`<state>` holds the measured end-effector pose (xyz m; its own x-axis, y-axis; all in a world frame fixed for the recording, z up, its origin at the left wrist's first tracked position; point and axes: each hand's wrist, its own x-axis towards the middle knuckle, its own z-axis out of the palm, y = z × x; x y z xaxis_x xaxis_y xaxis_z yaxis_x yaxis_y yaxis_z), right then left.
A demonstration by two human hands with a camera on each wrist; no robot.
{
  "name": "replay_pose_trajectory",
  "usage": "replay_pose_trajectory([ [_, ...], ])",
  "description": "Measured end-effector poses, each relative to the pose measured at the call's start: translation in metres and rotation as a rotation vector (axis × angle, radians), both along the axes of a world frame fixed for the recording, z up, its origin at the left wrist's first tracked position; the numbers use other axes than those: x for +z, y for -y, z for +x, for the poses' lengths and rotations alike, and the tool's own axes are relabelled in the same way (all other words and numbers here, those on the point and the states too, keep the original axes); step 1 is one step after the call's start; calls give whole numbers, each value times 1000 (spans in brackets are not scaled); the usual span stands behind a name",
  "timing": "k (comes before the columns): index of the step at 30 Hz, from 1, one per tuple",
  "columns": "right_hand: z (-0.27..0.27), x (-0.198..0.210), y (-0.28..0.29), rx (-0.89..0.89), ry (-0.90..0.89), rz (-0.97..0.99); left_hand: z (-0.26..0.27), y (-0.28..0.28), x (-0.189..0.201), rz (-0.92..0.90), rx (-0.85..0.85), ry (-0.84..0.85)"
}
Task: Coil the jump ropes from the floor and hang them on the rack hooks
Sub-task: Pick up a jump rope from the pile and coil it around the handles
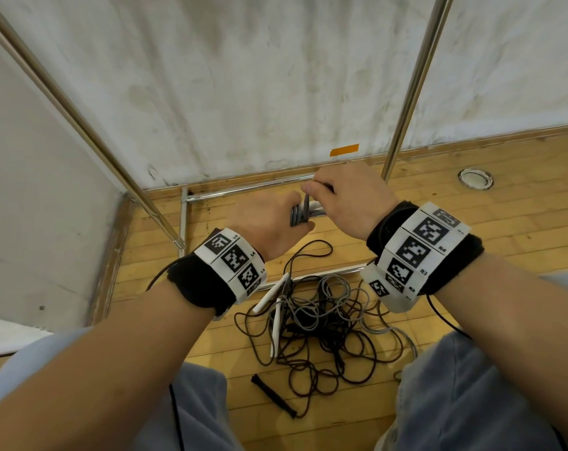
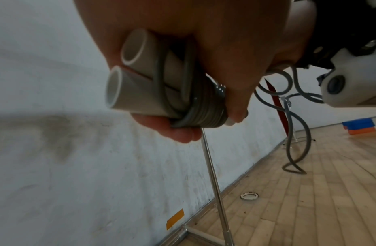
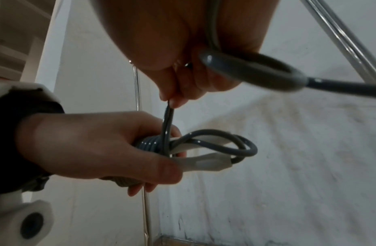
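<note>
The step in hand is judged to be the coiling of one grey rope [image 3: 161, 133]; nothing is hung yet. The two white handles [image 2: 130, 74] are held side by side in the left hand [image 1: 269, 222], whose fingers and thumb are curled round them and round the turns of cord [image 2: 203, 106] already wound about them. A strand of the same cord is pinched between the fingertips [image 3: 174, 101] of the right hand [image 1: 347, 200], directly above the bundle, and the free length is seen to loop away past that hand. The bundle is held in the air, above the rail of the rack base [image 1: 243, 190] at the wall edge of the floor [image 1: 504, 222].

The other ropes [image 1: 325, 327] lie tangled on the floor, nearer the person and just beside the near rail.

The next move is judged to call for winding the free length on, turn beside turn, under steady tension, with the left grip kept firm so that the wound turns are not slackened. No hooks are visible in these views.
</note>
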<state>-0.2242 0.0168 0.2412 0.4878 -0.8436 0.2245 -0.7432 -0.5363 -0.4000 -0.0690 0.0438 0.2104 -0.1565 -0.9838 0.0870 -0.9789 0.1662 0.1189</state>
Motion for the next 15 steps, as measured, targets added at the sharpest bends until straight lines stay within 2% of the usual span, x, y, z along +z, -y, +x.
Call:
replay_pose_trajectory([
  [8, -15, 0, 12, -88, 11, 62, -2, -1, -1, -30, -94, -26],
  [15, -31, 5, 25, -72, 225, 351, 3, -7, 13, -73, -267, -255],
])
